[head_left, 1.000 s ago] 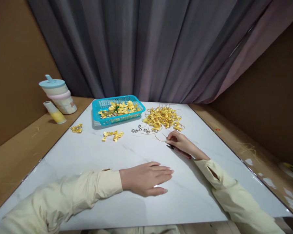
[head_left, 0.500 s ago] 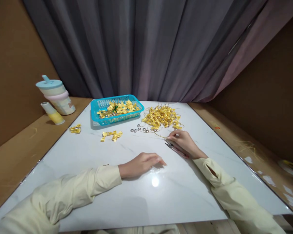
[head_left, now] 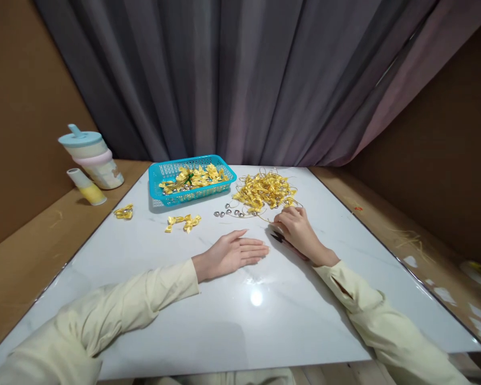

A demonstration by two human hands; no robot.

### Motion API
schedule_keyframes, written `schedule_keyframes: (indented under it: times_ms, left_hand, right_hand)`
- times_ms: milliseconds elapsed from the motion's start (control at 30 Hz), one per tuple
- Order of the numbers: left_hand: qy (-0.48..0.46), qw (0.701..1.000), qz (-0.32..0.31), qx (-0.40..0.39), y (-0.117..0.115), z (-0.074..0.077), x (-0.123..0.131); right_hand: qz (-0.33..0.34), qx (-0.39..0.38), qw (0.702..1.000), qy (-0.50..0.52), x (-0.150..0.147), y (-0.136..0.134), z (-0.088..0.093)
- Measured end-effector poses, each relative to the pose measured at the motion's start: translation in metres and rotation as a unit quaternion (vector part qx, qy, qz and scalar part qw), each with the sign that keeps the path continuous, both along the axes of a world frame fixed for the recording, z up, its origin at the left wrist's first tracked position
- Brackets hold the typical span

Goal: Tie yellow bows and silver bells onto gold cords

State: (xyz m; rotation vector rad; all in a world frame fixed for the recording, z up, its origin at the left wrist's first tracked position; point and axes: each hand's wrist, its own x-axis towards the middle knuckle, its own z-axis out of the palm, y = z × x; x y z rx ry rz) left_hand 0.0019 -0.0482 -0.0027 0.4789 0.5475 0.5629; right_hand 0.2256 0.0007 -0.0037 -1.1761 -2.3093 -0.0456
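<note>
My left hand [head_left: 235, 254] rests palm up near the middle of the table, fingers stretched out and nothing in it. Beyond small scissors [head_left: 291, 245], my right hand [head_left: 296, 230] has its fingers bent together at the near edge of a pile of yellow ribbon bows [head_left: 264, 190]. A thin gold cord [head_left: 260, 216] runs to its fingertips; whether they grip it is hidden. The scissors lie partly under that hand. Several small silver bells [head_left: 229, 212] sit left of the pile. Two yellow bows [head_left: 183, 222] lie farther left.
A blue basket [head_left: 192, 193] holds more yellow bows at the back. Another yellow bow [head_left: 124, 212] lies at the table's left. A tumbler [head_left: 98, 160] and a yellow-and-white cone [head_left: 87, 187] stand beyond the left edge. Paper scraps [head_left: 444, 295] and a spool [head_left: 479, 274] lie at right.
My left hand has turned palm up, spread its fingers and moved slightly away from me. My right hand has curled its fingers and shifted a little toward the pile.
</note>
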Motion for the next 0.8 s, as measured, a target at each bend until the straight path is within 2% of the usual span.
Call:
schedule_keyframes:
  times_ms: [200, 400, 633, 700, 733, 800]
  left_hand:
    - [-0.010, 1.000, -0.006, 0.003, -0.002, 0.002, 0.001]
    - [-0.012, 0.999, 0.010, -0.032, 0.001, 0.000, 0.001]
    - [-0.015, 0.998, 0.024, -0.060, 0.001, 0.002, 0.000]
    - [-0.018, 0.998, 0.024, -0.060, 0.001, 0.001, 0.001]
    - [-0.020, 0.998, 0.025, -0.060, 0.001, 0.001, 0.001]
    - [-0.029, 0.997, 0.029, -0.059, 0.002, 0.001, 0.002]
  right_hand:
    - [0.021, 0.010, 0.999, -0.028, 0.006, 0.004, 0.000]
    - [0.021, -0.017, 0.999, 0.025, 0.003, 0.004, -0.003]
    - [0.002, -0.092, 0.988, 0.121, -0.001, -0.003, 0.015]
    - [0.022, -0.152, 0.975, 0.159, -0.003, -0.006, 0.020]
    - [0.040, -0.204, 0.959, 0.192, -0.004, -0.008, 0.023]
    - [0.082, -0.332, 0.901, 0.265, -0.009, -0.014, 0.027]
